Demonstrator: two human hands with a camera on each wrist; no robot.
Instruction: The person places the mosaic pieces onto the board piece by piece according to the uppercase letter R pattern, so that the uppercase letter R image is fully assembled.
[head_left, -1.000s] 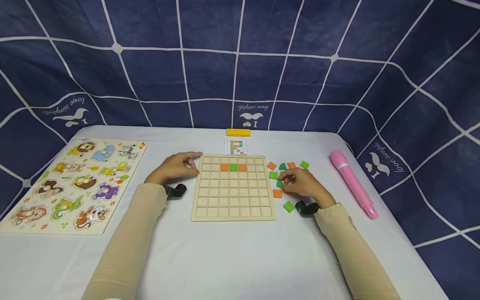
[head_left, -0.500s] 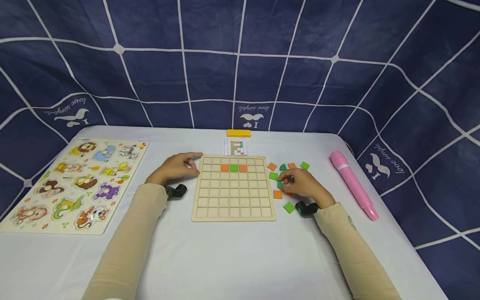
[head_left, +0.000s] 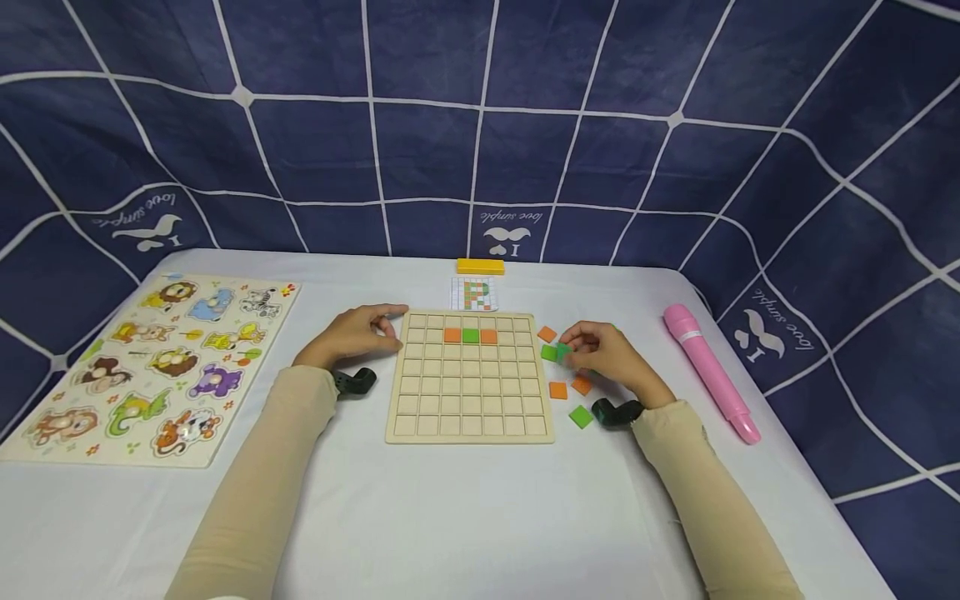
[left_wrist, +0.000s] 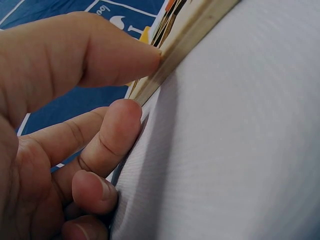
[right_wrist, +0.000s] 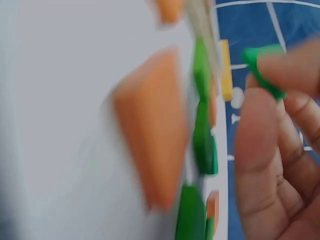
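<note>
My right hand pinches a dark green tile between thumb and finger, lifted above the loose tiles at the board's right side. In the right wrist view the thumb covers part of this tile. The wooden grid board lies flat at the centre, with an orange tile, a green tile and another orange tile in a row in its second line. My left hand rests at the board's left edge, forefinger at the far corner. Its thumb touches the rim in the left wrist view.
Loose orange tiles and green tiles lie right of the board. Behind it are a small pattern card and a yellow block. An animal puzzle board lies left; a pink microphone-shaped toy lies right.
My right hand has picked up the dark green tile and raised it slightly, uncovering an orange tile underneath. My left hand stays at the board's edge.
</note>
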